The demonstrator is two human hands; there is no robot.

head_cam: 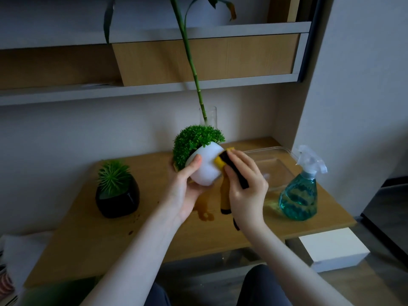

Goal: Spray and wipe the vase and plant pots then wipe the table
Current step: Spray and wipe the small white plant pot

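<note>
Left hand (187, 191) grips the tilted white pot (206, 166) above the table (92, 235); right hand (245, 186) clamps a yellow-black cloth (223, 162) against it. Black pot (117, 195) stands near the left edge, spray bottle (300, 193) near the right.

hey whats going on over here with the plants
A person is cleaning plant pots at a wooden table. The left hand holds a white pot of green foliage tilted above the table, while the right hand rubs a yellow and black cloth against its side. A black pot, a glass vase and a blue spray bottle stand on the table.
</note>
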